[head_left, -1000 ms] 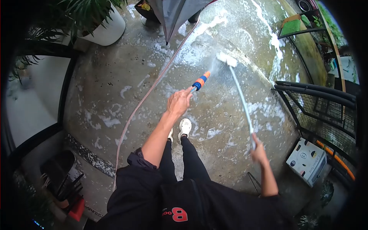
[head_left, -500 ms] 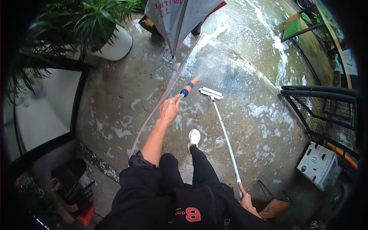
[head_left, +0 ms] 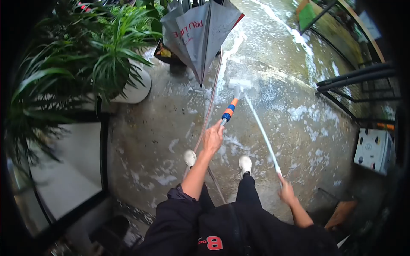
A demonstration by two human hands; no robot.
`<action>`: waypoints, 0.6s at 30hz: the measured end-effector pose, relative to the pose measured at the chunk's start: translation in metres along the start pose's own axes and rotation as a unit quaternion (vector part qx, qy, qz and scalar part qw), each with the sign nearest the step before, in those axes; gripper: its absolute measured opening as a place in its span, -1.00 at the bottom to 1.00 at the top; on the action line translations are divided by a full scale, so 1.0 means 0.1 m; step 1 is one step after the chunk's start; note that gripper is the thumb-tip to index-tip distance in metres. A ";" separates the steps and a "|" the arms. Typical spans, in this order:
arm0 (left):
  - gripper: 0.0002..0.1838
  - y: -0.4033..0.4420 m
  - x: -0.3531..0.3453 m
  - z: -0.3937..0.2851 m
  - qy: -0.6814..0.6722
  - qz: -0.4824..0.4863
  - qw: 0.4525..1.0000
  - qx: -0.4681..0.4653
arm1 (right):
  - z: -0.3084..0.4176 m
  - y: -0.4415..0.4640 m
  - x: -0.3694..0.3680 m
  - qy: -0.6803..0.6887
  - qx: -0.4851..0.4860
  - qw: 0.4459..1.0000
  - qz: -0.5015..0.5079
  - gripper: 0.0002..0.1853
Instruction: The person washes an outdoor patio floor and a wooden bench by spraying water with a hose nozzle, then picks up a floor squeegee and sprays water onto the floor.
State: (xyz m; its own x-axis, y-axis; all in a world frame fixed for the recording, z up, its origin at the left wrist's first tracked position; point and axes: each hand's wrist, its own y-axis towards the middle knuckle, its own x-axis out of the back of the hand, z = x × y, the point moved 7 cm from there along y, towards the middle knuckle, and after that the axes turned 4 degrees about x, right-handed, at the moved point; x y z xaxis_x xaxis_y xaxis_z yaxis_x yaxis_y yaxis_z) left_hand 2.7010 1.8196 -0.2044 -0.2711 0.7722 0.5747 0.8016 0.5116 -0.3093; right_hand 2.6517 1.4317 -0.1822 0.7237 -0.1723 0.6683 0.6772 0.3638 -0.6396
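Observation:
My left hand [head_left: 213,137] is wrapped round the metal end of an orange and blue hose nozzle [head_left: 229,110], which sprays water forward. The spray meets a white brush head [head_left: 240,83] that lies on the wet concrete floor [head_left: 158,123]. A long pale pole [head_left: 261,129] runs from the head back to my right hand [head_left: 286,192], whose fingers are closed round its near end. White foam [head_left: 303,113] lies in patches on the floor. A pinkish hose [head_left: 210,104] runs along the floor left of the nozzle.
A grey umbrella [head_left: 198,38] hangs point down at the top. Leafy plants stand in a white pot [head_left: 136,87] at the left, above a glass panel [head_left: 68,158]. At the right are a black metal gate [head_left: 354,81] and a white box [head_left: 372,149].
The brush head first came back towards me, then moved forward into the spray. My right hand has moved forward from beside my body. My feet have shifted apart, and the view has turned.

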 end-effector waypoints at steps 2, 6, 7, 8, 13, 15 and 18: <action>-0.71 0.05 0.12 0.16 -0.019 0.006 0.999 -0.032 | 0.25 -0.87 -0.28 0.001 -0.112 0.991 0.079 -0.20; -0.69 0.14 0.42 0.43 -0.032 0.047 0.998 -0.005 | 0.86 -1.76 -0.68 0.005 -0.162 0.979 0.125 -0.20; -0.68 0.14 0.50 0.47 -0.030 0.044 0.999 -0.009 | 1.05 -1.70 -0.70 0.005 -0.179 0.976 0.126 -0.21; -0.68 0.20 0.55 0.49 -0.030 0.040 0.999 -0.015 | 1.19 -1.61 -0.71 0.004 -0.195 0.973 0.123 -0.21; -0.67 0.22 0.86 0.64 0.002 0.107 0.994 0.027 | 1.82 0.25 -0.89 0.116 -0.115 0.985 -0.050 -0.22; -0.65 0.16 0.96 0.62 0.012 0.142 0.990 0.019 | 1.98 1.14 -0.82 0.135 -0.074 0.980 -0.127 -0.24; -0.62 0.09 1.10 0.52 -0.021 0.156 0.987 0.004 | 2.29 1.92 -0.55 0.051 -0.118 0.985 -0.113 -0.26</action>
State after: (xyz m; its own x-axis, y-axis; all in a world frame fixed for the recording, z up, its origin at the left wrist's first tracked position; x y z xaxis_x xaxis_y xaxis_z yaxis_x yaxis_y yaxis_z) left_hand 2.6508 1.9290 -0.1837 -0.0326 0.9075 0.4189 0.8455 0.2485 -0.4726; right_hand 2.7119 1.7205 -0.2548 0.5525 -0.3198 0.7697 0.8258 0.0847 -0.5576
